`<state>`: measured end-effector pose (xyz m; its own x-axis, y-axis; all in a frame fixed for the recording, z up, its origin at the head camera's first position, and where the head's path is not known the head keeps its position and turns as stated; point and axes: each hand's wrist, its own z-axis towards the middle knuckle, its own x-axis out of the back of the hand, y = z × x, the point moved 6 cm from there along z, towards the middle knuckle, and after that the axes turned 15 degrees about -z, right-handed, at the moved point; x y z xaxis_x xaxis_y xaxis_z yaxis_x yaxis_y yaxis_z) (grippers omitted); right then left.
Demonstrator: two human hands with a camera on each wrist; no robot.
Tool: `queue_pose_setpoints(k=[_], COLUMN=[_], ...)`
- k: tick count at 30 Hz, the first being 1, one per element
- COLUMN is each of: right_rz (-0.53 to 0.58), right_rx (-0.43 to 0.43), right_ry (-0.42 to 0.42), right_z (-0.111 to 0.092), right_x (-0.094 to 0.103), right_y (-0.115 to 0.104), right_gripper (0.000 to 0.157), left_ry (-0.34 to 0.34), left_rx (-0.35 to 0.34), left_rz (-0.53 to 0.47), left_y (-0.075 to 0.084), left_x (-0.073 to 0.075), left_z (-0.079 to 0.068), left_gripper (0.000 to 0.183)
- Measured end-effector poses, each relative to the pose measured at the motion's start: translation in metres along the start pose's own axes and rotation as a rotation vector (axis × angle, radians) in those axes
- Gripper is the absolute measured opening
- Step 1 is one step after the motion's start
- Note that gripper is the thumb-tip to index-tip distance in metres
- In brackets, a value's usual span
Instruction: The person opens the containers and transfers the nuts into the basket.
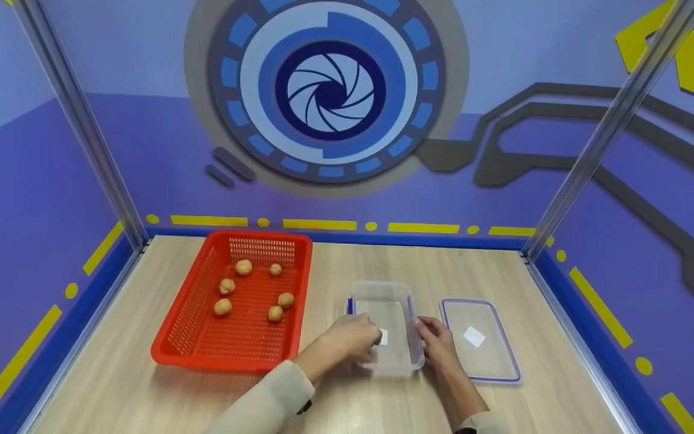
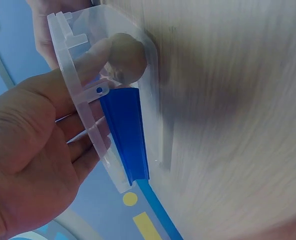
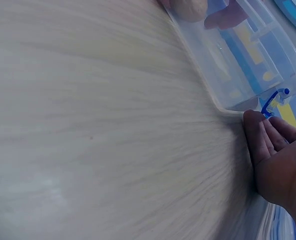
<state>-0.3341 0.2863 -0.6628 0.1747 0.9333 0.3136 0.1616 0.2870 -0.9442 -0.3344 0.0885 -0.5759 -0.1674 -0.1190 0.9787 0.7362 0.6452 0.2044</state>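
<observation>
A clear plastic food container (image 1: 383, 290) stands uncovered on the table, with a blue-edged latch flap (image 2: 124, 135) hanging along its left side. My left hand (image 1: 350, 337) reaches over that side into it. Its thumb and fingers hold a walnut (image 2: 129, 59) low inside, seen through the clear wall; in the head view the hand hides this walnut. At the right side my right hand (image 1: 437, 343) grips the container, thumb by the rim and fingers against the outer wall near the other blue latch (image 3: 272, 102).
Left of the container stands a red basket (image 1: 169, 337) with several walnuts (image 1: 223, 307) spread over its floor. To the right lies a clear lid (image 1: 491, 355) with a blue seal and a white label. Walls with metal posts (image 1: 588, 144) border the wooden table.
</observation>
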Motion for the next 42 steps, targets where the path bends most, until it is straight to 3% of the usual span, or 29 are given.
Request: queue_pose_setpoints(k=[15, 20, 29, 33, 38, 42], right_rz=[0.012, 0.032, 0.011, 0.023, 0.003, -0.019], right_rx=[0.044, 0.067, 0.036, 0.021, 0.027, 0.025], right_ry=[0.027, 0.028, 0.005, 0.006, 0.002, 0.000], right_z=[0.002, 0.002, -0.003, -0.002, 0.005, 0.006], right_x=[0.001, 0.001, 0.001, 0.000, 0.002, 0.003], right_y=[-0.002, -0.003, -0.011, -0.011, 0.000, 0.000], right_gripper=[0.037, 0.033, 0.037, 0.036, 0.038, 0.038], left_ry=[-0.035, -0.042, 0.019, 0.065, 0.098, 0.124], left_rx=[-0.007, -0.007, -0.071, -0.115, -0.145, -0.155], left_rz=[-0.005, -0.029, -0.151, -0.222, -0.237, -0.275], left_y=[0.000, -0.001, -0.004, -0.004, -0.003, -0.003], left_x=[-0.005, -0.007, -0.005, -0.002, 0.002, 0.013], left_z=[0.006, 0.006, 0.004, 0.002, 0.000, -0.004], left_gripper=[0.007, 0.035, 0.006, 0.006, 0.016, 0.021])
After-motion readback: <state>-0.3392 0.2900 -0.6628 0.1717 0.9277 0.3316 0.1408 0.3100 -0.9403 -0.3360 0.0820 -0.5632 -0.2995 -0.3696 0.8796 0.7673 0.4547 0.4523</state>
